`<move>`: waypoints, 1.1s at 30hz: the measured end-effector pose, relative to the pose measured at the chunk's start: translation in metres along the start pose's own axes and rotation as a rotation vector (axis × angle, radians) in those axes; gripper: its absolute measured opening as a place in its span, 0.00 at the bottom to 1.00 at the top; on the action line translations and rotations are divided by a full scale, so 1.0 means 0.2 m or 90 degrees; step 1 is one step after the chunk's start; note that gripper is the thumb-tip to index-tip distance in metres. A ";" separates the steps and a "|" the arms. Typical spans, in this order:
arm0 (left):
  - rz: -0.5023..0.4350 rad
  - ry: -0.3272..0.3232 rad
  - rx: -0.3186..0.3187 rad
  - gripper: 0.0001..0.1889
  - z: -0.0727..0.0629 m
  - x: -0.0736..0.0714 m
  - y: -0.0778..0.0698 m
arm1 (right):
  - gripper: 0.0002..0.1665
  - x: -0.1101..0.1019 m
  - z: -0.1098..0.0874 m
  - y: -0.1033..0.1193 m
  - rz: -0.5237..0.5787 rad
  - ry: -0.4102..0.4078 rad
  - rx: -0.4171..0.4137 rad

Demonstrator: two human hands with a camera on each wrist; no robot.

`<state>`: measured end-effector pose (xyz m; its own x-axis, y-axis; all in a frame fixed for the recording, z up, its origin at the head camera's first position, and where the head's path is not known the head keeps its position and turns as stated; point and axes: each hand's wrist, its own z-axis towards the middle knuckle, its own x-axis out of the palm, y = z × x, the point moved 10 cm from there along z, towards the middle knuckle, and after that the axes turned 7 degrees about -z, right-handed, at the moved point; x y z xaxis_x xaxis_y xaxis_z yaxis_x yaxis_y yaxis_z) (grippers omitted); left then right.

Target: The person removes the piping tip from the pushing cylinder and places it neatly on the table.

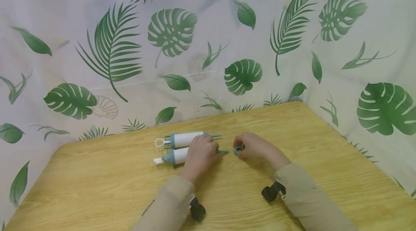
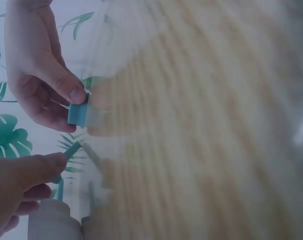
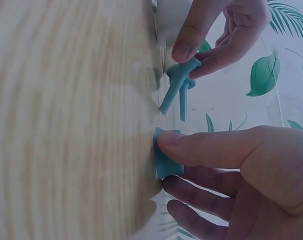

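Note:
Two white syringe-like tubes with teal end fittings lie side by side on the table in the head view, the far tube (image 1: 186, 140) and the near tube (image 1: 180, 155). My left hand (image 1: 202, 151) covers the near tube's front end. Between thumb and finger it pinches a slim teal nozzle (image 3: 177, 85); whether that nozzle is joined to the tube is hidden. A short way to the right, my right hand (image 1: 258, 148) holds a teal ring (image 1: 238, 150) between thumb and fingers, close to the tabletop. The ring and the nozzle tip stand apart.
At the left, a white loop handle (image 1: 159, 142) sticks out of the far tube, whose teal nozzle (image 1: 214, 136) points right. The wooden table (image 1: 97, 187) meets a leaf-print curtain (image 1: 195, 79) behind. Dark wrist cameras sit on both sleeves.

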<state>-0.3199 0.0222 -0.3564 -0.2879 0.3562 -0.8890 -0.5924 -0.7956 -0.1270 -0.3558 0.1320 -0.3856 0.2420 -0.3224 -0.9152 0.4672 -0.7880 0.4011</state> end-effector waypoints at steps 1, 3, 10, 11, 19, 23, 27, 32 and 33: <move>0.004 0.006 -0.002 0.10 0.00 0.01 0.00 | 0.14 0.00 0.00 0.00 0.002 0.000 -0.001; 0.012 0.014 -0.004 0.10 0.01 0.02 0.00 | 0.14 0.00 0.00 0.00 0.005 -0.001 0.007; 0.025 0.028 -0.003 0.09 0.02 0.04 0.00 | 0.16 0.01 -0.02 -0.02 0.020 0.011 0.047; 0.019 0.030 -0.007 0.09 0.02 0.04 0.00 | 0.17 0.01 -0.02 -0.02 0.023 0.016 0.050; -0.045 -0.041 -0.030 0.12 -0.02 -0.11 0.12 | 0.22 -0.03 -0.01 0.02 0.050 -0.008 0.020; -0.060 -0.061 -0.078 0.13 -0.03 -0.20 0.25 | 0.21 -0.05 0.05 0.10 0.027 -0.052 -0.011; -0.059 0.013 -0.164 0.22 -0.03 -0.18 0.41 | 0.24 -0.04 0.15 0.19 -0.012 -0.087 -0.031; -0.067 0.102 -0.226 0.28 -0.05 -0.11 0.53 | 0.33 0.04 0.30 0.24 -0.073 -0.078 -0.021; -0.067 0.110 -0.230 0.28 -0.05 -0.10 0.54 | 0.34 0.06 0.33 0.25 -0.080 -0.070 -0.014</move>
<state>-0.3708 -0.0758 -0.3573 -0.0910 0.3823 -0.9195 -0.3012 -0.8907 -0.3405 -0.3856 0.0552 -0.3787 0.0863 -0.2778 -0.9568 0.5074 -0.8142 0.2821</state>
